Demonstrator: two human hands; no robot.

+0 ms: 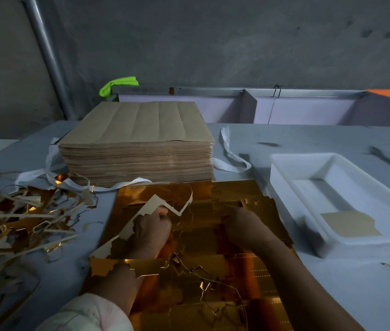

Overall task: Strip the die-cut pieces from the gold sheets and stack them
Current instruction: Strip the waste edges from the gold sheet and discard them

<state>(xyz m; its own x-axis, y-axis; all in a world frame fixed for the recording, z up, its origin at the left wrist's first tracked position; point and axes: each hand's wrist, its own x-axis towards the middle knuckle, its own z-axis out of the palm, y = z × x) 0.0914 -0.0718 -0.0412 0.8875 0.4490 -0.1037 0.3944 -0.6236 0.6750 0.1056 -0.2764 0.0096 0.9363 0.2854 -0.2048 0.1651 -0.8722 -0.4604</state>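
Observation:
A pile of shiny gold die-cut sheets (213, 271) lies on the grey table in front of me. My left hand (152, 226) grips a jagged strip of waste trim (155, 204), lifted off the top sheet with its pale back showing. My right hand (245, 225) rests on the middle of the sheets with curled fingers; what it holds is hidden. A tall stack of brown-backed sheets (139, 144) stands just behind the gold pile.
A heap of gold and white waste strips (19, 220) covers the table's left side. A white plastic tray (346, 201) with one tan piece (350, 223) inside sits at right. White strapping (231, 156) loops around the brown stack.

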